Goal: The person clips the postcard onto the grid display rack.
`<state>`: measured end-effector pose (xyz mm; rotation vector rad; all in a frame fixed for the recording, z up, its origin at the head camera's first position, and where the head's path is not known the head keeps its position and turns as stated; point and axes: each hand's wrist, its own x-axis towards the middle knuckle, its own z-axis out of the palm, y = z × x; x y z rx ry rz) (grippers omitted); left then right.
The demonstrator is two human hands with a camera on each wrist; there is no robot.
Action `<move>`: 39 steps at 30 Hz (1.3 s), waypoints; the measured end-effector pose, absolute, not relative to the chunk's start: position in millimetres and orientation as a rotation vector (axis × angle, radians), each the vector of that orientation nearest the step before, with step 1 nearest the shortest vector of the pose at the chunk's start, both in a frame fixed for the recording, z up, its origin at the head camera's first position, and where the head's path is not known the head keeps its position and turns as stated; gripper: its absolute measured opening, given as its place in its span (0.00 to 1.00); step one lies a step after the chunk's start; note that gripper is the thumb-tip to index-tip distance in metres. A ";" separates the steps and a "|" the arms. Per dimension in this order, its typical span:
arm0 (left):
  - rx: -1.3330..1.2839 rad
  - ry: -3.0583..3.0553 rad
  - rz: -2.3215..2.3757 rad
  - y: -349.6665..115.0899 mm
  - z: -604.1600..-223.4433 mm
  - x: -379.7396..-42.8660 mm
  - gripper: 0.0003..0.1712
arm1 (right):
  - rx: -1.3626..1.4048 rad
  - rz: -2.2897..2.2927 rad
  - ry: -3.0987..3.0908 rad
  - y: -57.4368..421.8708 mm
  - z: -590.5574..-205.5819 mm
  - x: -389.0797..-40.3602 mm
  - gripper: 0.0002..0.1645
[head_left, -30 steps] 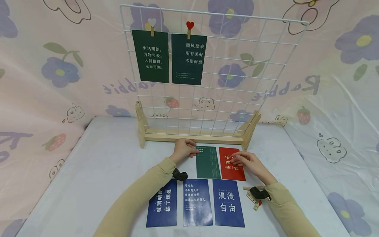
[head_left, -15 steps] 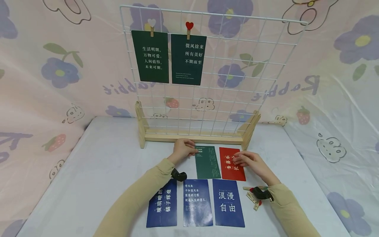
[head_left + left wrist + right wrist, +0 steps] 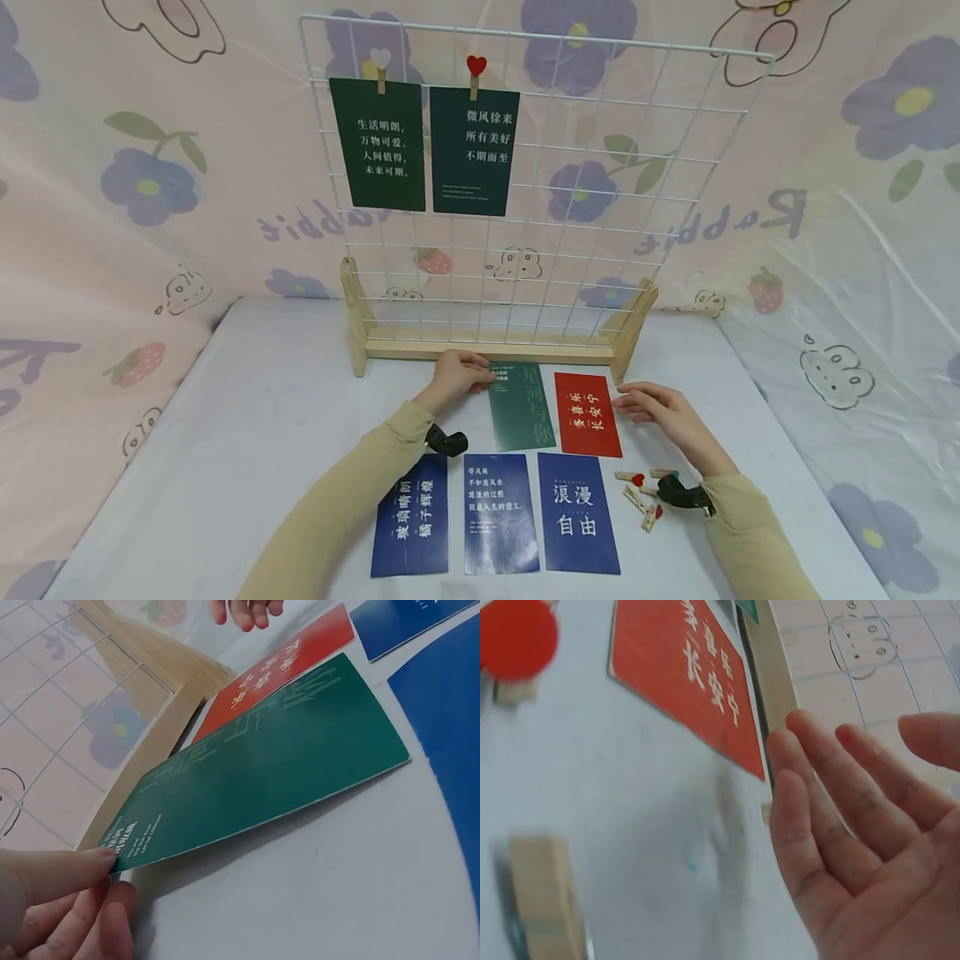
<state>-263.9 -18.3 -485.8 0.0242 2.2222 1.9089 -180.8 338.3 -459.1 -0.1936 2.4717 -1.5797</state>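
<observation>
Overall, see flowered cloth (image 3: pixel 225 242) behind and to the sides, then a white table (image 3: pixel 225 417). On it, find a white wire rack (image 3: pixel 405 346) with a wooden base. From the near side, see two tan sleeves (image 3: pixel 345 492) reaching toward it. High on the grid, note two dark hung cards (image 3: pixel 468 150), side by side. Nearest the person, find three blue cards (image 3: pixel 502 550) flat in a row, with the leftmost partly hidden by the left sleeve. Between row and rack, see the green card (image 3: pixel 521 408), tilted, with its left edge off the table above a shadow. Find its far left corner pinched in the left hand (image 3: pixel 455 379), thumb above, fingers beneath. Beside it, see the red card (image 3: pixel 588 433) lying flat; just to the right, the right hand (image 3: pixel 663 417), fingers loosely bent, thumb apart. On both wrists, note black cameras (image 3: pixel 447 442). Smallest, spot heart clips (image 3: pixel 474 87) on the hung cards and loose clips (image 3: pixel 633 498) near the right wrist.
</observation>
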 end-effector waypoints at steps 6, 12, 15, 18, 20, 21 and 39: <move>0.021 2.138 1.957 -22.7 -484.2 -264.0 0.14 | -0.174 -1.537 2.495 352.4 -456.3 -172.1 0.27; -0.002 2.009 2.005 -25.7 -482.3 -263.6 0.15 | -0.155 -1.484 2.432 369.2 -456.7 -162.1 0.28; -0.014 1.952 2.017 -28.0 -480.8 -263.8 0.15 | -0.126 -1.442 2.420 376.5 -457.4 -157.2 0.28; -0.011 1.921 2.026 -30.0 -480.0 -264.2 0.15 | -0.098 -1.425 2.428 382.6 -458.0 -153.0 0.28; -0.013 1.906 2.037 -31.0 -479.2 -264.5 0.14 | -0.081 -1.420 2.434 386.0 -458.5 -150.5 0.28; -0.011 1.906 2.040 -31.4 -478.7 -264.4 0.14 | -0.068 -1.420 2.437 387.6 -458.7 -149.2 0.29; 0.057 1.822 2.142 -54.1 -455.8 -264.0 0.18 | -0.007 -1.408 2.329 400.0 -455.6 -131.9 0.32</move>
